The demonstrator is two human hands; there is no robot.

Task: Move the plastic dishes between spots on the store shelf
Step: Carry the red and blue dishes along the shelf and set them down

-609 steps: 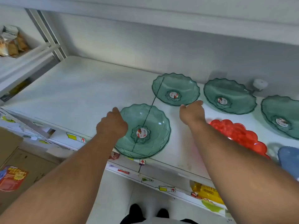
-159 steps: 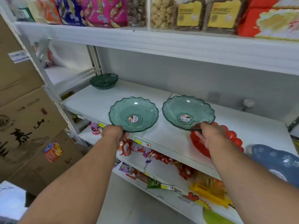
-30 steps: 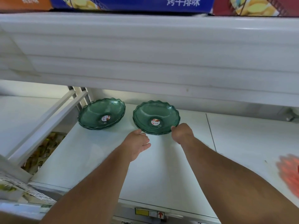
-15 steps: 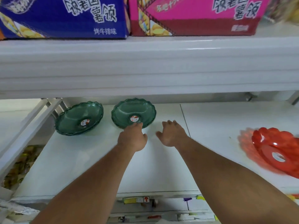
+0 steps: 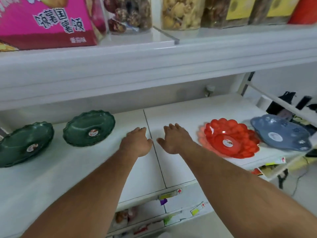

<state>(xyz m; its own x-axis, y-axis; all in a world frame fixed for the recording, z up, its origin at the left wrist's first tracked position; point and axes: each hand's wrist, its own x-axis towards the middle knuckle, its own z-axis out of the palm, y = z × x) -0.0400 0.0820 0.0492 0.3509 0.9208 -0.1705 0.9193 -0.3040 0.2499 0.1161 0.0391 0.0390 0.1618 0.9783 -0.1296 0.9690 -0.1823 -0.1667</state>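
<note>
1. The two green dishes (image 5: 88, 128) to my left are looking like glossy, see-through plastic.
2. The red dish (image 5: 229, 138) is gleaming, a translucent, bumpy plastic.
3. The blue dish (image 5: 281, 133) is showing a duller, opaque plastic.
4. The shelf (image 5: 180, 114) is looking smooth, matt and white.
5. The pink box (image 5: 48, 21) above is shining like glossy printed card.

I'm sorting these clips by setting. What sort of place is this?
Most likely a small shop. White shelving carries price tags along its front edge, boxed and jarred snacks such as a pink box sit on the shelf above, and the plastic dishes, like the red dish, still wear product stickers.
</note>
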